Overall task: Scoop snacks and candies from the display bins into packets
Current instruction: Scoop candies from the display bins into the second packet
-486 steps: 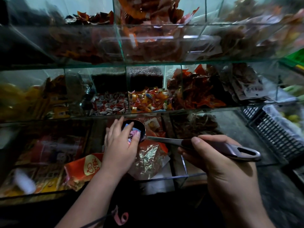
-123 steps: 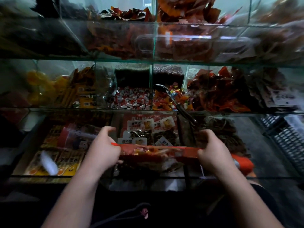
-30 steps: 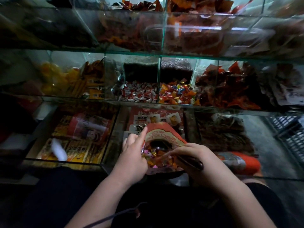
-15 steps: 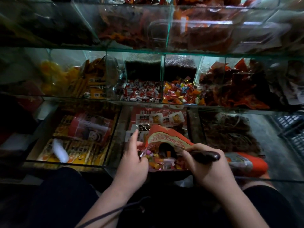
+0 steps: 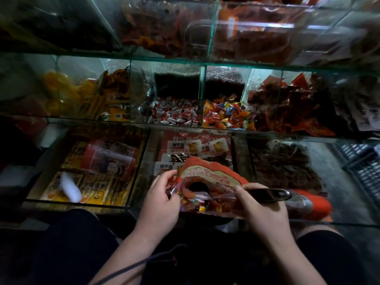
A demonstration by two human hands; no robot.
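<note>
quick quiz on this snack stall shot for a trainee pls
1. True or false: the scoop has its bowl inside the packet.
2. Which hand holds the scoop? A) left hand B) right hand
3. Which candies lie in the bin just left of the mixed colourful candies?
Key: 1 true; 2 B; 3 the red-and-white candies.

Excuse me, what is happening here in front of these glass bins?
A person is filling a red packet with wrapped candies. The left hand pinches the packet's mouth open, and the right hand holds a dark scoop whose bowl is inside the packet. Some candies already lie inside it.
</note>
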